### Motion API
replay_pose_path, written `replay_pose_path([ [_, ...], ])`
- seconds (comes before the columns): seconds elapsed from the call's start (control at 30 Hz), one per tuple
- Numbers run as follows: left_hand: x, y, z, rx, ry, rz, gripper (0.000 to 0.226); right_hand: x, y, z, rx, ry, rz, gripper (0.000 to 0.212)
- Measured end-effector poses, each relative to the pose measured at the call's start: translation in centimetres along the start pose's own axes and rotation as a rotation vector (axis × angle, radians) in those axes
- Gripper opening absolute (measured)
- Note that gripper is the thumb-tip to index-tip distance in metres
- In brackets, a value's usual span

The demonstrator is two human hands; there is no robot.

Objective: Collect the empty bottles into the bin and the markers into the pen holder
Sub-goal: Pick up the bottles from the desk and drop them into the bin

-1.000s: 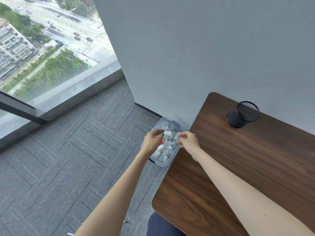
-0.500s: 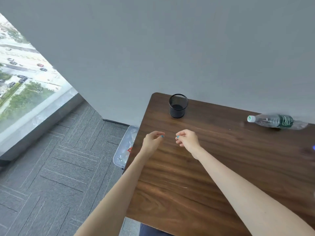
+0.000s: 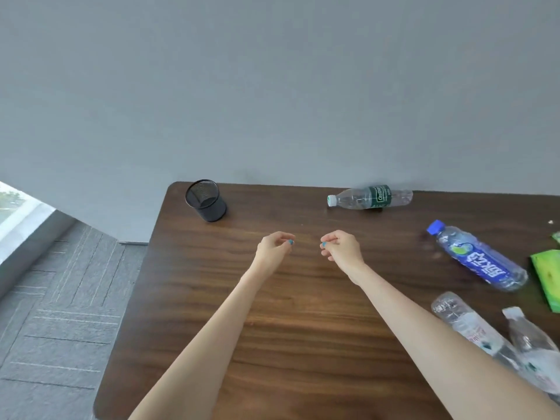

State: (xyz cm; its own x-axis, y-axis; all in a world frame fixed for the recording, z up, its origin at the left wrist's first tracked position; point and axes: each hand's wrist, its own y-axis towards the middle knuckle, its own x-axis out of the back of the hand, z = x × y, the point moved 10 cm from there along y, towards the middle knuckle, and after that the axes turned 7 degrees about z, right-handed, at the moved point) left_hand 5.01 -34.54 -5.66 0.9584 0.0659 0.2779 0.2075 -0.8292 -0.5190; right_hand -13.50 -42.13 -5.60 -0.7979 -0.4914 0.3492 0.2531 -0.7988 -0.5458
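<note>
Walnut-grain tabletop [image 3: 303,328] against a grey wall [image 3: 272,86]; grey carpet [image 3: 60,328] at left. Left hand [image 3: 274,247] and right hand [image 3: 342,248] hover mid-surface, fingers loosely curled, holding nothing. Mesh pen holder [image 3: 207,201] upright in far-left corner. Green-label bottle [image 3: 371,197] and blue-label bottle [image 3: 478,259] lie at right.

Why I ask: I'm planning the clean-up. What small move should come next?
Probably reach the right hand toward the green-label bottle lying by the wall just beyond it: this hand and the left hand hold nothing, and that bottle looks closest.
</note>
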Motion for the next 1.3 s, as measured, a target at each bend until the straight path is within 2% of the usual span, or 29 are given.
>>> replay_pose_path([
  [0.23, -8.9, 3.6, -6.0, -0.092, 0.1, 0.064, 0.022, 9.5, 1.2, -3.7, 0.024, -0.031, -0.06, 0.014],
  [0.37, -13.1, 5.7, -10.0, -0.171, 0.274, 0.057, 0.03, 14.3, 1.8, -5.7, 0.023, -0.054, -0.108, 0.017],
  [0.53, -17.5, 8.7, -15.0, -0.316, 0.744, 0.008, 0.066, 19.8, 2.4, -7.8, 0.021, -0.094, -0.168, 0.024],
  [0.67, -20.9, 11.9, -14.5, -0.239, 1.092, 0.148, 0.101, 22.6, 3.1, -9.2, 0.026, -0.118, -0.186, 0.022],
  [0.77, -22.0, 13.5, -13.5, -0.195, 1.225, 0.157, 0.112, 24.1, 3.7, -9.9, 0.035, -0.137, -0.204, 0.022],
  [0.93, -22.0, 15.0, -13.6, -0.206, 1.294, 0.022, 0.102, 25.2, 4.6, -9.8, 0.103, -0.184, -0.211, 0.019],
  [1.1, -22.7, 15.2, -12.2, -0.144, 1.377, 0.012, 0.08, 25.8, 5.0, -8.7, 0.187, -0.201, -0.213, 0.017],
  [1.17, -23.0, 14.9, -12.2, -0.149, 1.302, 0.014, 0.072, 26.1, 4.9, -8.4, 0.216, -0.215, -0.223, 0.017],
  [1.3, -22.9, 13.8, -12.7, -0.113, 1.056, 0.02, 0.069, 27.7, 3.7, -7.9, 0.293, -0.335, -0.325, 0.024],
])
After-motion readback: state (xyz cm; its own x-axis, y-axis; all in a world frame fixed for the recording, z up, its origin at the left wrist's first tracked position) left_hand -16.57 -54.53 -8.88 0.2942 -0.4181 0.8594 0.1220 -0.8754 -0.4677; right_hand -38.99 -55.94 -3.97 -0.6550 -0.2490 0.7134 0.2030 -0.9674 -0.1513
